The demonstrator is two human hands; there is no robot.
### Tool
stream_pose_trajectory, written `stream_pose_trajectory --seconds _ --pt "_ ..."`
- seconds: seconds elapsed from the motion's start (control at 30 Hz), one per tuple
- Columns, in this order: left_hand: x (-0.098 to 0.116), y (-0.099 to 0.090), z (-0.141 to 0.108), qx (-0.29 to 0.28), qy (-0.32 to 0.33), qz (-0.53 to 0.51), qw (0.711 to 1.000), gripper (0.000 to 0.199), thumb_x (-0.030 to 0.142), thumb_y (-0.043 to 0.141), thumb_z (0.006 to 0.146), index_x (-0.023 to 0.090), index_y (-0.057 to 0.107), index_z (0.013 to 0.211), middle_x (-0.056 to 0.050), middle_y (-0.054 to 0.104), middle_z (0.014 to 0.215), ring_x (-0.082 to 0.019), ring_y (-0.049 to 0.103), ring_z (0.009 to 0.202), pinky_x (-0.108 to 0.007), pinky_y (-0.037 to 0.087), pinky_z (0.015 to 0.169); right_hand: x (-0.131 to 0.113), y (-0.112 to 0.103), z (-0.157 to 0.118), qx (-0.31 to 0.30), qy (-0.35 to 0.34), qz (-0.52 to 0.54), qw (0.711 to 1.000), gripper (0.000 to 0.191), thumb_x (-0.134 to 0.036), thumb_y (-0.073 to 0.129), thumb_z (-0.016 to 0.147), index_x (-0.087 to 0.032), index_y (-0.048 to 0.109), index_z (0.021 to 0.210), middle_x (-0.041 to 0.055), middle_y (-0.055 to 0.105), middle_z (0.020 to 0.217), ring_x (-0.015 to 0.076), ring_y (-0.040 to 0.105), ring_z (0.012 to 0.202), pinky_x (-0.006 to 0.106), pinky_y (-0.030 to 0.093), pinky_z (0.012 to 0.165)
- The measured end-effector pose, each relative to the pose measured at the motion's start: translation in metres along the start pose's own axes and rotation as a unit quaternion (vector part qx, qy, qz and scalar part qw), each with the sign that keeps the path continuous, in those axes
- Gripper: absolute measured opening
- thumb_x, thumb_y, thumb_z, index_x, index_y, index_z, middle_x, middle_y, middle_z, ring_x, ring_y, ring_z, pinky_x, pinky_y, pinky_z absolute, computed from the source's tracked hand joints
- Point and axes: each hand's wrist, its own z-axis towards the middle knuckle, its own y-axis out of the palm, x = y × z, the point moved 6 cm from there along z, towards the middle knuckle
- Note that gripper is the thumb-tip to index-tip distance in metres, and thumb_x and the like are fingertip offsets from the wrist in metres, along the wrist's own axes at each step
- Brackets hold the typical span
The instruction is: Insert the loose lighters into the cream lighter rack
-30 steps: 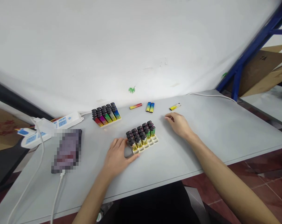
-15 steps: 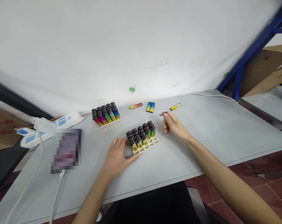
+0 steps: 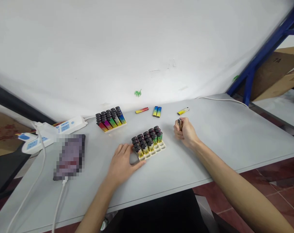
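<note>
- Our right hand point(image 3: 187, 132) is curled into a fist around a single lighter point(image 3: 179, 123), which stands upright with its dark cap poking out above the thumb; the hand hovers just to the right of the near tray point(image 3: 161, 147).
- Our left hand point(image 3: 122, 163) lies flat on the grey table point(image 3: 234, 136), fingers loosely spread and holding nothing, its fingertips touching the near-left corner of that tray.
- The near tray is a cream rack packed with upright dark-capped lighters; a row of sockets along its front edge shows bare.
- A second tray point(image 3: 110, 119) of rainbow-coloured lighters sits farther back and to the left, apparently full.
- Loose lighters lie near the wall: a red-and-yellow one point(image 3: 141, 110), a blue-and-yellow pair point(image 3: 156, 111), and a yellow one point(image 3: 183, 111) closest to our right hand.
- We judge the step in hand to be checking or readying the gripped lighter, with the left hand steadying the tray.
- The next move, as we read it, calls for turning the lighter base-down, lining it up over a bare front socket and pressing it in straight, without knocking its neighbours.
- At the left, a blurred phone point(image 3: 70, 157) on its cable and white power strips point(image 3: 54, 129) sit well apart from the work.
</note>
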Motion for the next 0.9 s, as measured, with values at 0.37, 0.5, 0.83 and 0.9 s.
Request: stream_pose_trajectory --seconds 0.37,0.5,0.83,0.9 --pt "-0.001 0.0 0.0 -0.003 -0.004 -0.003 1.0 0.046 0.063 0.066 0.082 0.022 0.057 0.101 -0.006 0.059 0.098 -0.029 0.053 0.097 -0.044 0.047 0.082 0.005 0.001 0.001 -0.004 0.011 0.008 1.0 0.051 -0.052 0.041 0.091 -0.023 0.034 0.05 -0.0069 0.02 0.043 0.0081 0.011 0.04 0.025 0.009 0.041" --pt "-0.001 0.001 0.0 -0.007 -0.007 0.0 1.0 0.046 0.064 0.065 0.083 0.022 0.057 0.1 -0.007 0.059 0.099 -0.029 0.053 0.098 -0.045 0.048 0.082 0.005 0.001 0.001 -0.006 0.008 0.011 1.0 0.049 -0.047 0.039 0.092 -0.023 0.035 0.049 -0.0064 0.02 0.042 0.0085 0.011 0.04 0.026 0.008 0.042" --pt "-0.001 0.002 0.001 -0.018 -0.013 -0.001 1.0 0.047 0.064 0.066 0.082 0.021 0.056 0.098 -0.007 0.058 0.099 -0.029 0.052 0.098 -0.045 0.048 0.083 -0.008 0.011 -0.006 -0.121 -0.08 -0.044 0.989 0.042 -0.06 0.057 0.09 -0.019 0.066 0.089 0.0005 0.055 0.077 0.0133 0.051 0.067 0.029 0.041 0.065" --pt "-0.001 0.002 0.001 -0.017 -0.009 0.0 1.0 0.048 0.064 0.065 0.083 0.02 0.056 0.099 -0.007 0.058 0.099 -0.029 0.052 0.097 -0.044 0.048 0.083 -0.013 0.012 -0.011 -0.175 -0.091 -0.088 0.976 0.032 -0.051 0.069 0.086 -0.019 0.068 0.092 0.0016 0.059 0.085 0.0148 0.055 0.078 0.03 0.042 0.075"
